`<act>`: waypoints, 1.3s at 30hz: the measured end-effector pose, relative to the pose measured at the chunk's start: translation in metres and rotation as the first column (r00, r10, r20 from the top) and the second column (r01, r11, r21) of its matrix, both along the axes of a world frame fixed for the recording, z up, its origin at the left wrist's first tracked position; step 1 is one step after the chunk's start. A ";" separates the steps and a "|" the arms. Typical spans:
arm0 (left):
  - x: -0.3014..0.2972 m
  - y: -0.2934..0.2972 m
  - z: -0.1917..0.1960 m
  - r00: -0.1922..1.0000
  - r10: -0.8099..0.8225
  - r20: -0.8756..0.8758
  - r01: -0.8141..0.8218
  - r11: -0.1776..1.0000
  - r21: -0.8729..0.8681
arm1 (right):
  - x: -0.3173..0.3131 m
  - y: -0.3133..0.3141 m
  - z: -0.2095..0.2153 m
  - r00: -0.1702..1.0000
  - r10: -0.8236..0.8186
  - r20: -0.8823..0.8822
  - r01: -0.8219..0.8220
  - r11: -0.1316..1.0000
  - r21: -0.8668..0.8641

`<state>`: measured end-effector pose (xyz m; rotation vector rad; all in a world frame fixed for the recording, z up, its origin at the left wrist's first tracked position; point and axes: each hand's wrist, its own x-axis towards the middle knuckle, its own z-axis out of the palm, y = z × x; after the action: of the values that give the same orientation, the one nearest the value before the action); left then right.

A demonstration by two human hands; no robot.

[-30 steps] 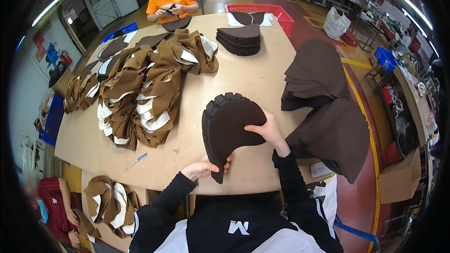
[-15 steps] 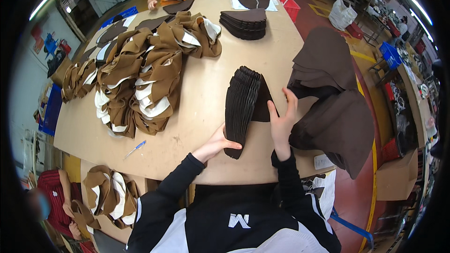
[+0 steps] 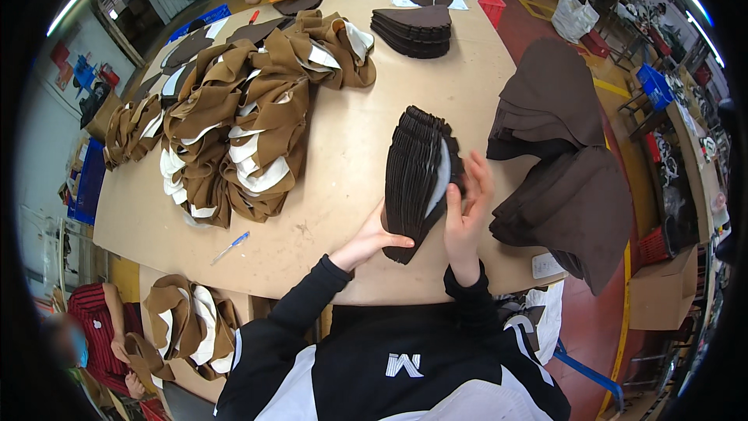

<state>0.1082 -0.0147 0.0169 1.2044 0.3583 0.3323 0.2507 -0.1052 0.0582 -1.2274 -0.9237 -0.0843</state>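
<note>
At the table, the left hand clamps its fingers on a stack of dark brown pieces (edges fanned); the right hand, fingers apart, is just beside.

At the left fingers the stack is seen as matt and cloth-like, the table beneath as smooth.

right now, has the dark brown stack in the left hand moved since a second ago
Yes: against the blue pen on the table, the dark brown stack has shifted right and away from the table's near edge.
</note>
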 end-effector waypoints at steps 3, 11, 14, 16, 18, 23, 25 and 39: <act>-0.002 0.003 -0.004 1.000 -0.003 -0.016 0.003 1.000 -0.018 | 0.014 -0.004 -0.002 0.834 -0.190 0.519 0.240 0.970 -0.030; -0.001 0.003 -0.007 1.000 -0.001 -0.005 0.000 0.999 -0.032 | 0.004 -0.005 0.020 0.912 -0.124 0.392 0.232 0.942 -0.243; -0.001 0.001 -0.009 0.999 0.022 0.028 -0.021 1.000 -0.019 | 0.000 -0.004 0.027 0.915 -0.150 0.374 0.262 0.927 -0.269; -0.001 0.002 -0.011 0.999 0.021 0.038 -0.022 0.999 0.030 | 0.000 -0.002 0.028 0.893 -0.183 0.412 0.312 0.910 -0.271; -0.001 0.003 -0.016 0.999 0.014 0.046 -0.016 0.998 0.057 | -0.002 0.000 0.026 0.886 -0.221 0.408 0.349 0.897 -0.270; 0.002 0.002 -0.021 0.994 0.027 0.102 -0.035 0.996 0.084 | -0.002 -0.001 0.025 0.907 -0.227 0.355 0.331 0.906 -0.266; 0.002 0.002 -0.023 0.994 0.035 0.108 -0.045 0.995 0.093 | -0.004 -0.001 0.027 0.919 -0.225 0.322 0.312 0.916 -0.251; 0.002 0.003 -0.037 0.990 0.039 0.138 -0.055 0.993 0.108 | -0.008 0.001 0.020 0.853 -0.325 0.409 0.455 0.846 -0.278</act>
<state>0.1099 -0.0117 -0.0197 1.2764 0.2527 0.4782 0.2429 -0.1047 0.0779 -1.7871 -1.0023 -0.4957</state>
